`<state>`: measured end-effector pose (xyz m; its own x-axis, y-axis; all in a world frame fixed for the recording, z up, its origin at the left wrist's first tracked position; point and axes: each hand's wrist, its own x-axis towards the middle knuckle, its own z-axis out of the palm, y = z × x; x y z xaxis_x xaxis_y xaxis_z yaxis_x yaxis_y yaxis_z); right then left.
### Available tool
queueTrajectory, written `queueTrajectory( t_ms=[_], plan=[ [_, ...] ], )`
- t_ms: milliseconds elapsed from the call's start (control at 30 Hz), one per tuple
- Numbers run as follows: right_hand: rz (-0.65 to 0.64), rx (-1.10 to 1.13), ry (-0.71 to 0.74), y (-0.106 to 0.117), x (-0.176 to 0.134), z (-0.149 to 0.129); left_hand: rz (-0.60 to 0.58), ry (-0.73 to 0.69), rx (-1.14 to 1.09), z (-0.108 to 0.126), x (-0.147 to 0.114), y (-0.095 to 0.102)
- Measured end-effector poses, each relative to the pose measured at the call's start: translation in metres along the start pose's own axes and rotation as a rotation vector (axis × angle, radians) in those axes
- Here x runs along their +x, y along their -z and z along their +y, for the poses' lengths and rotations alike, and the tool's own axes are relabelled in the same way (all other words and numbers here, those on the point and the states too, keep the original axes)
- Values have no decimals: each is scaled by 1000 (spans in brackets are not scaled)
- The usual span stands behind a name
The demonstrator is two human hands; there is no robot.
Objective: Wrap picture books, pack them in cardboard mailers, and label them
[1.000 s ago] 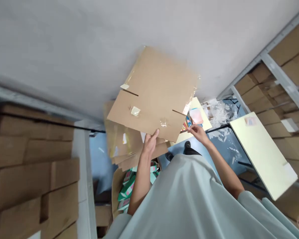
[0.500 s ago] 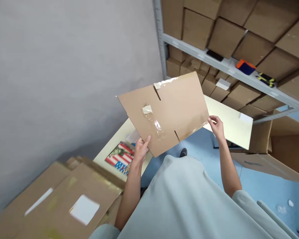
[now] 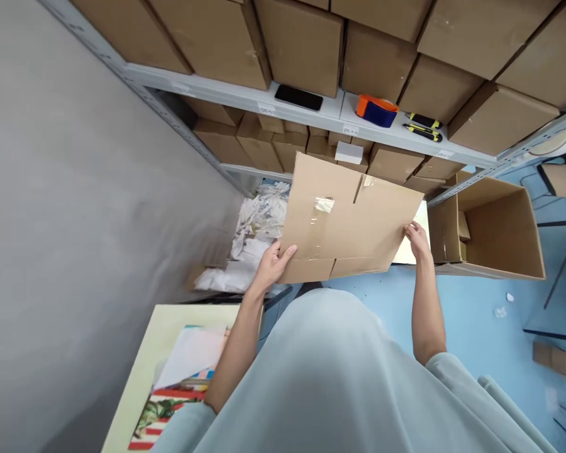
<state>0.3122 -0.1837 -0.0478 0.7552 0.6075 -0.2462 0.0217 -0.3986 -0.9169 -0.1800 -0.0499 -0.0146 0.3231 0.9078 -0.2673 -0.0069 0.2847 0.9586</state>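
A flattened cardboard box (image 3: 344, 220) with two slots and bits of clear tape spans the space between my hands, held up in front of my body. My left hand (image 3: 270, 267) grips its lower left edge, thumb on the near face. At the right edge, my right hand (image 3: 417, 239) pinches the cardboard between thumb and fingers. Behind the sheet, part of a pale table (image 3: 422, 217) shows near my right hand; the rest of it is hidden.
Ahead stands a metal shelf (image 3: 327, 110) packed with boxes, with a phone (image 3: 299, 97), an orange and blue strap roll (image 3: 376, 111) and yellow-black cutters (image 3: 423, 126). An open carton (image 3: 500, 226) sits right. Crumpled white paper (image 3: 264, 211) lies left, beyond a table (image 3: 136, 365) with printed sheets.
My view has turned right, toward the shelf. The flattened box has come round with my hands and now tilts down toward the right; both hands still hold it.
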Motion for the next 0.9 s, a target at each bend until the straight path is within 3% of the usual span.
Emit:
queueTrajectory(
  t_ms=[133, 267, 400, 567, 900],
  plan=[
    [102, 56, 6, 20, -7, -10, -83, 47, 35, 10, 62, -13],
    [227, 90, 50, 37, -11, -17, -107, 26, 57, 18, 124, -40],
    [321, 38, 143, 43, -5, -12, -132, 19, -56, 20, 164, -69],
    [348, -2, 184, 44, 7, -5, -163, -28, -66, 15, 185, -91],
    [121, -16, 187, 71, 58, 6, -120, -9, -68, 5, 185, -150]
  ],
)
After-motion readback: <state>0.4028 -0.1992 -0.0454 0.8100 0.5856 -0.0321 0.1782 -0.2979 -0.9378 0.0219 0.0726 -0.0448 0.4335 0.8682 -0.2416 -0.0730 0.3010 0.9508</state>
